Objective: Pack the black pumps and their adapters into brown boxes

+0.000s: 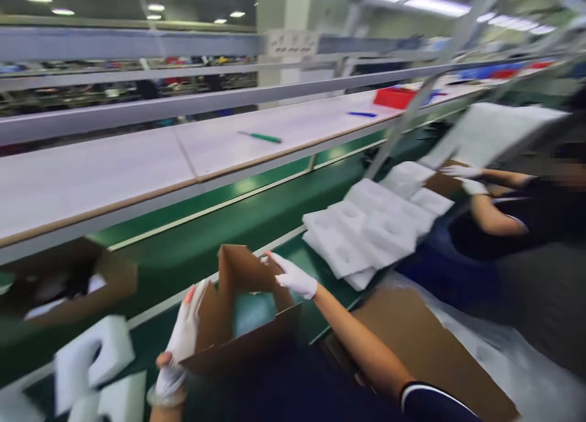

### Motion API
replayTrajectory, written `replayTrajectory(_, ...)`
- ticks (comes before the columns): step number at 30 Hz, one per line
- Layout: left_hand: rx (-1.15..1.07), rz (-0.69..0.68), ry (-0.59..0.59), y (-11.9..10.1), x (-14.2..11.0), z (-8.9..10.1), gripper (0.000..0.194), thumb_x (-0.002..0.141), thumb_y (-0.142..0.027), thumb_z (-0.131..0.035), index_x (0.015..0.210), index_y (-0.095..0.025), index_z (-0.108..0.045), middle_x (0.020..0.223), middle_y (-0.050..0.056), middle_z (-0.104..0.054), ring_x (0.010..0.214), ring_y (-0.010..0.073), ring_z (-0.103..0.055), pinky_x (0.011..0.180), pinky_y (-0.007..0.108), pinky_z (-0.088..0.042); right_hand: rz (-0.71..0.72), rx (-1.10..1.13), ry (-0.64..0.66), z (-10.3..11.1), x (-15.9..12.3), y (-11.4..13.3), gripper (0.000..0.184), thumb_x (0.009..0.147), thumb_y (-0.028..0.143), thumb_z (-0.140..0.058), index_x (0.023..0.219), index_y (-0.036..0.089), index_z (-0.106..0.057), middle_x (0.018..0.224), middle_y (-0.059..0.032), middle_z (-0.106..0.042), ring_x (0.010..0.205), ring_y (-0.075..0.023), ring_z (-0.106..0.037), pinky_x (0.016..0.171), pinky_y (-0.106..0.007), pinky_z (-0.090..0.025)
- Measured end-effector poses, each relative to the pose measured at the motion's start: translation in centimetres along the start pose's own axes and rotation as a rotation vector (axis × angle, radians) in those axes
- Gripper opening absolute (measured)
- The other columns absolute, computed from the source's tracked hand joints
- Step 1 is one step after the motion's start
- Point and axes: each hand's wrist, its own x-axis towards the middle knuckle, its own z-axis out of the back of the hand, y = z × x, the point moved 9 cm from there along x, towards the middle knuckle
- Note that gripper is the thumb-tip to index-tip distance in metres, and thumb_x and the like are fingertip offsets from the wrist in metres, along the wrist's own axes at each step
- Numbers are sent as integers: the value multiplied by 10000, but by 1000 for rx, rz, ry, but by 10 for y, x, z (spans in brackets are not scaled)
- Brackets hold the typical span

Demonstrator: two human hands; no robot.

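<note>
Between my two gloved hands stands a brown cardboard box (245, 342), folded into a square, with a teal-green surface showing through its middle. My left hand (184, 330) presses along its left wall, fingers pointing up and thumb near the front corner. At the far right corner, my right hand (295, 276) grips the upper edge of the wall, with some fingertips hidden behind the cardboard. Both hands wear white gloves that leave some fingertips bare. White foam pieces (114, 349) with cut-outs lie to the left of my left hand.
Stacked white foam sheets (366, 226) lie right of the box, before a co-worker's gloved hands (473, 187) holding cardboard. Flat cardboard (412, 342) rests near my right arm. A filled carton (114, 281) sits on the green belt (183, 239). A green screwdriver (265, 138) lies on the white shelf (137, 159).
</note>
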Motion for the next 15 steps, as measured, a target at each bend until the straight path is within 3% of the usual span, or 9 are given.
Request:
replayTrajectory(1,-3,-18,-46,-6,-4,10,1015,572,-869,-508,1444,-412,-263,1555,-18,-250,1421,355,-190,1141,530,-247,-18,-13,17,-2,4,-1,839,737,328,-632,1479,185,-269,1455,-117,-394,1298,-272,-407,1071,-425,-328)
replayTrajectory(3,24,-18,-63,-14,0,15,1030,588,-825,-564,1455,-343,-282,1561,26,-239,1428,364,-156,1164,511,-168,-65,-68,53,-5,8,-1,832,750,310,-587,1494,203,-231,1486,-104,-355,1254,-270,-458,1018,-417,-399)
replayTrajectory(5,74,40,0,-14,12,6,892,687,-690,-620,1434,-286,-347,1491,84,-357,1379,357,-273,1147,495,-191,-115,-183,49,0,9,2,829,755,290,-553,1503,197,-207,1518,-101,-303,1255,-266,-462,995,-403,-428)
replayTrajectory(8,87,73,62,-13,27,-8,697,762,-564,-614,1355,-231,-461,1180,94,-570,1167,315,-483,1083,484,-278,-113,-440,-187,30,5,29,715,812,302,-468,1482,164,-258,1492,-126,-347,1307,-263,-413,1033,-425,-394)
replayTrajectory(10,99,70,38,-14,30,-12,620,784,-522,-599,1315,-219,-498,1034,65,-585,1078,281,-510,1065,463,-287,37,-641,-364,35,-5,70,591,866,329,-409,1431,167,-350,1444,-134,-413,1314,-258,-402,1060,-439,-359)
replayTrajectory(12,103,80,15,-14,29,-14,591,796,-498,-589,1311,-223,-500,999,54,-573,1043,262,-509,1045,441,-303,264,-844,-270,-5,-15,108,493,895,366,-414,1347,173,-455,1357,-135,-504,1264,-256,-452,1048,-428,-366)
replayTrajectory(13,96,86,12,-14,27,-16,589,797,-494,-587,1313,-225,-496,998,54,-567,1019,256,-512,1023,432,-324,362,-941,-86,-42,-19,117,452,895,385,-444,1287,170,-509,1285,-133,-561,1209,-256,-498,1017,-414,-390)
replayTrajectory(15,83,81,1,-14,22,-16,585,797,-489,-587,1311,-226,-495,996,54,-558,968,240,-518,979,412,-360,428,-1130,323,-116,-32,109,411,860,467,-536,1129,163,-593,1070,-123,-658,1010,-258,-604,879,-387,-454)
